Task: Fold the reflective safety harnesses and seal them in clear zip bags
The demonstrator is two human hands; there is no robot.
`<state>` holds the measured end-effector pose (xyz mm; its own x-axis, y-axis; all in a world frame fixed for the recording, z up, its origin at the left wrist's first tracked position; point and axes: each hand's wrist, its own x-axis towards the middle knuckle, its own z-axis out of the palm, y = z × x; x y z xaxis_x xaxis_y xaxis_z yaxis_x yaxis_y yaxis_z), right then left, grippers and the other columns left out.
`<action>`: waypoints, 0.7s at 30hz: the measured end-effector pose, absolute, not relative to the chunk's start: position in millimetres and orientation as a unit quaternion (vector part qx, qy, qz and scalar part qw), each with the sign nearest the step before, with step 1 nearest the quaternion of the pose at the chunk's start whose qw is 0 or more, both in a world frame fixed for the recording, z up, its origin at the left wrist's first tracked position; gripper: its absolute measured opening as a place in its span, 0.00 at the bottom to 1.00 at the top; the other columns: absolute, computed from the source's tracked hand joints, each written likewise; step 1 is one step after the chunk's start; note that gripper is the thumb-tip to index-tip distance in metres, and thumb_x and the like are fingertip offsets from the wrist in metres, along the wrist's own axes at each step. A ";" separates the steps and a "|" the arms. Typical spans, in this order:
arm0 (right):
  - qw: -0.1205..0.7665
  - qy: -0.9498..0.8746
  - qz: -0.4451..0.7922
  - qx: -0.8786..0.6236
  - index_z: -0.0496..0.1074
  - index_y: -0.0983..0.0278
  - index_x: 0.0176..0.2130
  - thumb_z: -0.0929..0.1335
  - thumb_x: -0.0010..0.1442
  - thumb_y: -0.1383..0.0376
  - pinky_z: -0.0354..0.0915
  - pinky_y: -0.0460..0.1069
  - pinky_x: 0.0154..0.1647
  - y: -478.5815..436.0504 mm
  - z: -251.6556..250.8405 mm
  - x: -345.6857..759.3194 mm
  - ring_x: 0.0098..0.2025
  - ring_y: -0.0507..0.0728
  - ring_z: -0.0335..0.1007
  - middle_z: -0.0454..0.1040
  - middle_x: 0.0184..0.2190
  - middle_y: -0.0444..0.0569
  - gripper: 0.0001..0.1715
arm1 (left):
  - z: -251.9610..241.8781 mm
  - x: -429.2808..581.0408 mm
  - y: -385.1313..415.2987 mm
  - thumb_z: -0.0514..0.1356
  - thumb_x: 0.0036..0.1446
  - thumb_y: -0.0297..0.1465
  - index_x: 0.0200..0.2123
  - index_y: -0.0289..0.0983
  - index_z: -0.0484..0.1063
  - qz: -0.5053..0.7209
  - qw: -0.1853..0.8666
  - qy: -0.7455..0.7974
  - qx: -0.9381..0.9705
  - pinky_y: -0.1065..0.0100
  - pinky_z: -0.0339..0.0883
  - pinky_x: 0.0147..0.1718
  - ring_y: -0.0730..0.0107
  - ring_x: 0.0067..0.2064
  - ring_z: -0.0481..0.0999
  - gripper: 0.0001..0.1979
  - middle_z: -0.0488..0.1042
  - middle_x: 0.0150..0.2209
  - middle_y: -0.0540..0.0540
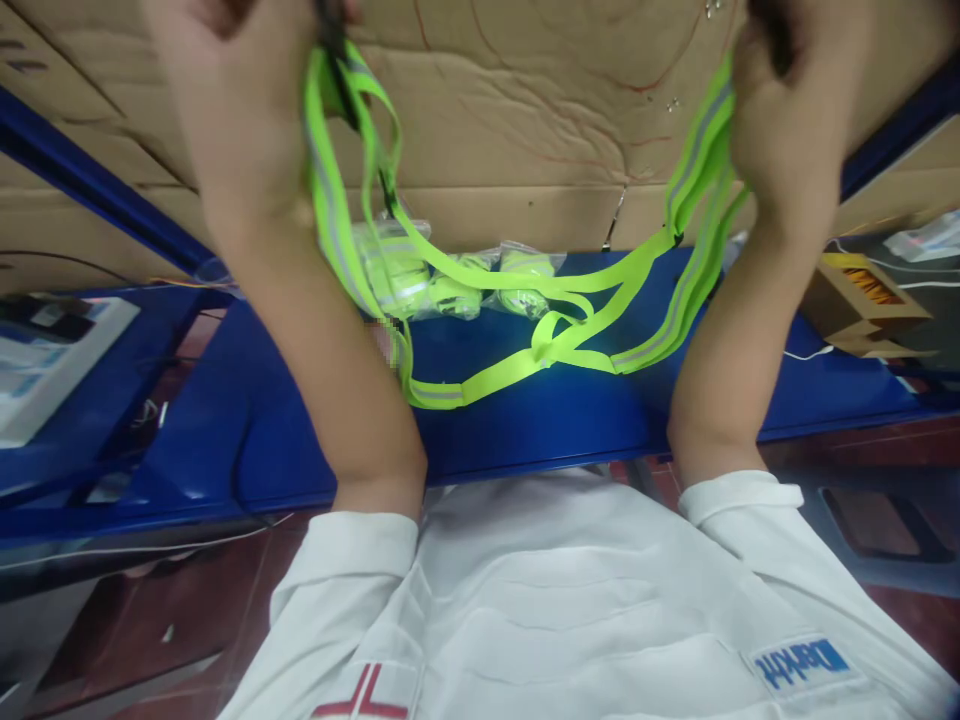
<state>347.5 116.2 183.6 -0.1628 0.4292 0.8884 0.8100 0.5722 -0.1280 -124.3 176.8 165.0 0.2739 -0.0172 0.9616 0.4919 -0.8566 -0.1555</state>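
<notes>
A neon yellow-green reflective strap vest (502,374) hangs stretched between my two raised hands, its grey-striped bands sagging in a loop above the blue table. My left hand (251,110), blurred and cut by the top edge, is closed on the vest's left end, where black strap pieces show. At the upper right my right hand (795,110) grips the other end, with several bands bunched under it. The fingertips of both hands are partly hidden. Behind the vest, clear plastic bags (394,265) of folded neon straps lie along the table's back.
A blue metal table (525,430) runs across in front of me, backed by a cardboard sheet (525,120). An open cardboard box (862,310) with white cables around it stands at right. A white box (67,370) lies at left. Blue frame bars slope on both sides.
</notes>
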 end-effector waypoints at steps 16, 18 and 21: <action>0.364 -0.819 -0.206 -0.394 0.73 0.63 0.73 0.66 0.66 0.79 0.66 0.65 0.70 66.9 173.9 218.9 0.67 0.70 0.68 0.72 0.64 0.59 0.40 | 184.8 5.4 58.2 0.70 0.53 0.20 0.42 0.39 0.86 -0.496 -0.090 -0.302 -0.809 0.56 0.75 0.44 0.62 0.40 0.81 0.14 0.87 0.41 0.49; 0.362 -0.813 -0.211 -0.404 0.74 0.62 0.73 0.66 0.66 0.78 0.67 0.64 0.69 63.9 174.3 218.0 0.67 0.70 0.69 0.73 0.64 0.59 0.40 | 184.2 7.4 59.0 0.69 0.53 0.21 0.41 0.41 0.86 -0.498 -0.090 -0.301 -0.808 0.55 0.75 0.44 0.60 0.41 0.82 0.13 0.87 0.40 0.49; 0.371 -0.805 -0.206 -0.414 0.75 0.59 0.72 0.64 0.67 0.77 0.70 0.62 0.67 59.1 176.1 221.6 0.66 0.68 0.70 0.74 0.63 0.58 0.39 | 184.1 6.2 61.4 0.69 0.52 0.25 0.40 0.45 0.86 -0.498 -0.089 -0.318 -0.801 0.52 0.76 0.46 0.56 0.42 0.82 0.13 0.87 0.40 0.51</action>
<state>221.6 59.1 176.1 -0.3820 0.5141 0.7680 0.8201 0.5717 0.0252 6.2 61.4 184.1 0.3005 0.5991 0.7421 0.4217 -0.7814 0.4601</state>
